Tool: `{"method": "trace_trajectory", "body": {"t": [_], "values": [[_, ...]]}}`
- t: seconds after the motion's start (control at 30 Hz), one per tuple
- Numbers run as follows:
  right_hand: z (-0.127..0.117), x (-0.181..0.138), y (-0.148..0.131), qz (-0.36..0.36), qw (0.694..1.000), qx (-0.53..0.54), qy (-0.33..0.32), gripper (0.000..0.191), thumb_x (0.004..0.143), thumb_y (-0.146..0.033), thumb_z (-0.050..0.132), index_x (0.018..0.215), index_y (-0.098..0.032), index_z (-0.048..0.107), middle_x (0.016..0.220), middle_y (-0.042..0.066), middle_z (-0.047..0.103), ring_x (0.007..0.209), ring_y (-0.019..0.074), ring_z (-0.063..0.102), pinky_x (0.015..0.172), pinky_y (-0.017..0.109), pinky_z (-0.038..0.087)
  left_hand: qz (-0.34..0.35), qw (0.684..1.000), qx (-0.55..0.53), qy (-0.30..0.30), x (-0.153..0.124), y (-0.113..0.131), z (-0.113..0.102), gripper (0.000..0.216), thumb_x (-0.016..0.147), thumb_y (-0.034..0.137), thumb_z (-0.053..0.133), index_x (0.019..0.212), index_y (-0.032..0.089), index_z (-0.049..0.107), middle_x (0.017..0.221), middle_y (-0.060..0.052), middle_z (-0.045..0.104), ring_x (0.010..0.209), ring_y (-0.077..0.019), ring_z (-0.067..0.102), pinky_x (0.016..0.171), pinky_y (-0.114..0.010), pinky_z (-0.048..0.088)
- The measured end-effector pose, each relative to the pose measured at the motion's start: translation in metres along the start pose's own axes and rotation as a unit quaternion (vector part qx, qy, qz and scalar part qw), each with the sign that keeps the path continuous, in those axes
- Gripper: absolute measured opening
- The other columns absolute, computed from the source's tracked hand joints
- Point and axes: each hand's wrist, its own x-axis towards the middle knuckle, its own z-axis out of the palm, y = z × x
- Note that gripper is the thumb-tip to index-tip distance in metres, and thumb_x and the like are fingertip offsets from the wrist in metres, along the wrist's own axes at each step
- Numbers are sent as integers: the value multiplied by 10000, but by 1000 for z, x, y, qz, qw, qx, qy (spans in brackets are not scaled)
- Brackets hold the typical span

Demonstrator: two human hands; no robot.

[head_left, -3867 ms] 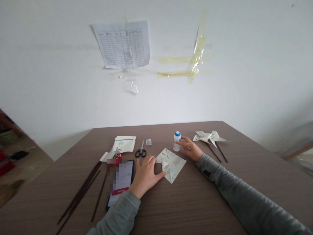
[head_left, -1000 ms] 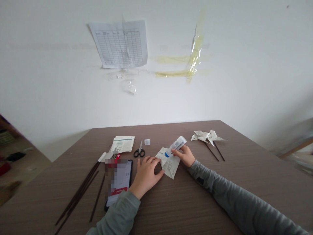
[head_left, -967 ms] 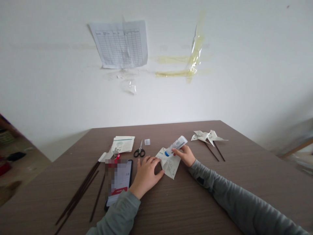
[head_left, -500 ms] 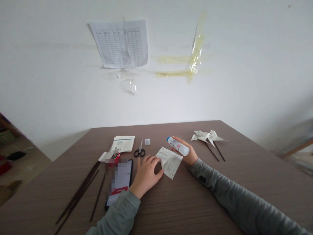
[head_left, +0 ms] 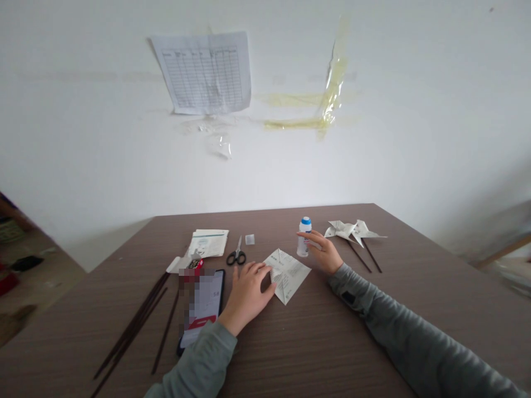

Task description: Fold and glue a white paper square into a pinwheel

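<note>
A square of printed paper (head_left: 290, 273) with diagonal creases lies on the table in front of me. My left hand (head_left: 249, 296) holds it at its left side, thumb and index fingertips pressed on the paper near a folded part. Just beyond the paper, a white glue bottle (head_left: 303, 251) with a blue cap stands upright on the table. My right hand (head_left: 326, 253) is beside the bottle, its fingers stretched out and apart, partly overlapping the bottle's side. Whether a fingertip still touches it is hard to tell.
Left of my hands are a phone (head_left: 203, 315), dark thin sticks (head_left: 133, 326), stacked paper sheets (head_left: 208, 243), scissors (head_left: 236, 255) and a small clear piece (head_left: 249, 239). Two paper pinwheels (head_left: 350, 229) on sticks lie at the right. A wall (head_left: 265, 182) rises behind the table.
The glue bottle went from lying tilted in my right hand to standing upright on the table, and the right-hand fingers have opened. My left hand stays on the paper, which has turned slightly.
</note>
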Motion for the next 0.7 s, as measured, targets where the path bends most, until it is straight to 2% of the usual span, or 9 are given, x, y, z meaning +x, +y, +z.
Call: {"method": "trace_trajectory", "body": {"t": [0.13, 0.3, 0.43, 0.5, 0.6, 0.7], "values": [[4, -1, 6, -8, 1000, -5, 13, 275, 997, -466, 892, 1185, -331, 1041, 1389, 129, 944, 1360, 392, 889, 1301, 583, 701, 8, 1000, -10, 10, 1, -5, 6, 504, 1143, 418, 888, 1642, 352, 888, 1820, -148, 834, 1809, -491, 645, 1541, -908, 395], [9, -2, 14, 12, 1000, -2, 23, 192, 947, -510, 945, 970, -321, 974, 1268, 116, 946, 1262, 378, 884, 1244, 562, 706, 2, 1000, -6, 0, -1, -5, 7, 559, 1120, 378, 910, 1676, 337, 872, 1859, -171, 800, 1837, -516, 618, 1550, -925, 367], [11, 0, 17, 35, 999, 17, 31, 461, 872, -700, 983, 738, -313, 772, 998, 77, 900, 1048, 347, 856, 1153, 575, 716, 3, 1000, -10, -2, -1, -3, 5, 570, 1109, 343, 912, 1677, 316, 875, 1870, -192, 787, 1844, -530, 615, 1544, -943, 367], [12, 2, 18, 47, 998, 26, 42, 602, 829, -800, 998, 708, -320, 656, 905, 61, 861, 968, 330, 835, 1084, 571, 732, 4, 1000, -11, 0, -1, -3, 4, 565, 1113, 336, 910, 1676, 312, 878, 1862, -194, 793, 1845, -529, 619, 1546, -936, 373], [12, 5, 21, 64, 995, 40, 69, 734, 703, -885, 1071, 786, -337, 591, 953, 78, 882, 989, 347, 854, 1009, 566, 757, 0, 1000, -6, -8, -2, 0, 2, 564, 1140, 333, 890, 1703, 311, 864, 1882, -182, 780, 1865, -523, 603, 1555, -938, 359], [12, 6, 24, 82, 991, 47, 90, 772, 616, -861, 1133, 936, -334, 669, 1027, 93, 915, 1017, 372, 891, 983, 583, 776, -6, 1000, 1, -19, -2, 2, -1, 561, 1164, 344, 873, 1724, 306, 853, 1907, -175, 759, 1883, -515, 584, 1565, -932, 345]]}}
